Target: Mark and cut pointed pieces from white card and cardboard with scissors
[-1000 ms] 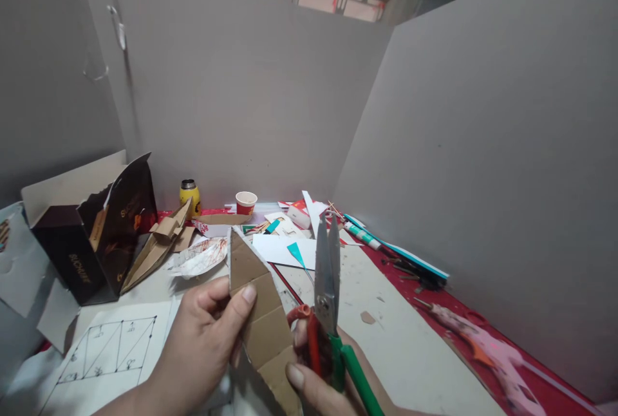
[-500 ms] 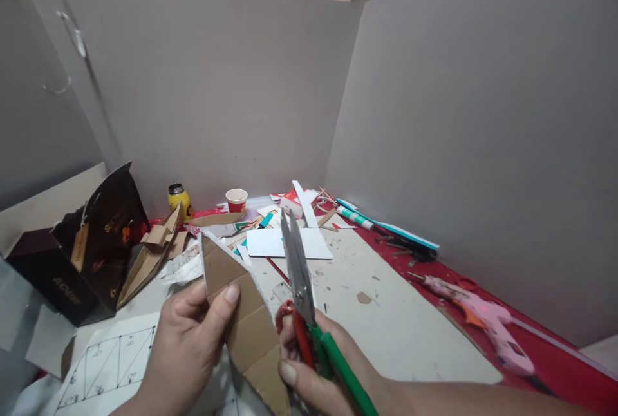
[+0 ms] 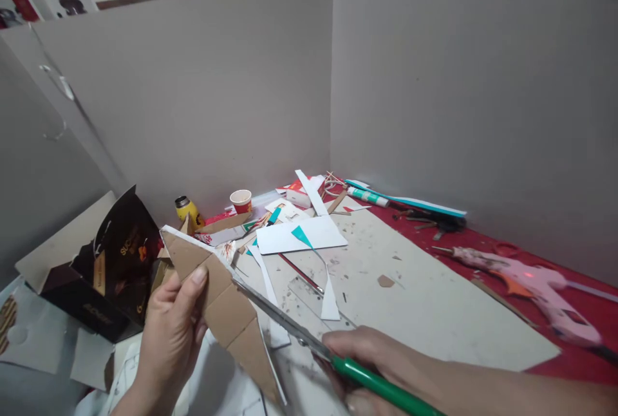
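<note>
A long, pointed cardboard piece [image 3: 219, 303] is held off the table [image 3: 434, 313]; its long axis runs from 10 o'clock (tip) to 4 o'clock. It is pinched at its upper-left part by the left hand [image 3: 168, 339], thumb pressed on the brown face, remaining fingers behind and unseen. The scissors [image 3: 290, 329] are laid along the piece's upper right edge, blades nearly closed, tips toward 10 o'clock, touching that edge. The green handle is gripped by the right hand [image 3: 376, 364], fingers curled tight. The right hand lies at 3 o'clock from the piece.
</note>
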`<state>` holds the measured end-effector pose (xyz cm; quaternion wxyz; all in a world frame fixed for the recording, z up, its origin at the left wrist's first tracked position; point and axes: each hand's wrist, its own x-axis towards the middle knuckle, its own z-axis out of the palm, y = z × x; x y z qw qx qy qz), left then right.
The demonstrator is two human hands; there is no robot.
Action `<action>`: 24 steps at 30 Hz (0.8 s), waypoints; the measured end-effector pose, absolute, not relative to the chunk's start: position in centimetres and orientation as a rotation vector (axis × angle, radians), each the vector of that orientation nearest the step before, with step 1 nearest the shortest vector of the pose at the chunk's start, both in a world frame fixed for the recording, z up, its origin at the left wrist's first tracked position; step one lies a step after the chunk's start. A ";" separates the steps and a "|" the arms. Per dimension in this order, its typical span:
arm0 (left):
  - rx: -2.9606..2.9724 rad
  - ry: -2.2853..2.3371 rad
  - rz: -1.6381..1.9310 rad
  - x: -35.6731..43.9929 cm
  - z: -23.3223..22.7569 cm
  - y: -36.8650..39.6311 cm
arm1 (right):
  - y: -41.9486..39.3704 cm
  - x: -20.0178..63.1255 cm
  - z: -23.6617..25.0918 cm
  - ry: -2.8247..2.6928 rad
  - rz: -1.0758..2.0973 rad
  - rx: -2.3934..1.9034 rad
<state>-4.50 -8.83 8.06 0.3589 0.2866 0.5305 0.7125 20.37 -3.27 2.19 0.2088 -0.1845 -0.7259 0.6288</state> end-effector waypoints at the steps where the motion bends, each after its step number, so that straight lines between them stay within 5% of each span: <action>1: 0.746 1.376 1.843 -4.5 8.1 -8.8 | -3.2 20.4 2.1 -2.012 1.742 -0.513; 15: 0.714 1.368 1.794 -3.7 7.7 -9.1 | -2.6 20.7 0.2 -1.979 1.471 -0.467; 24: 0.741 1.410 1.753 -2.4 5.9 -9.4 | -2.9 18.9 3.5 -2.259 1.410 -0.485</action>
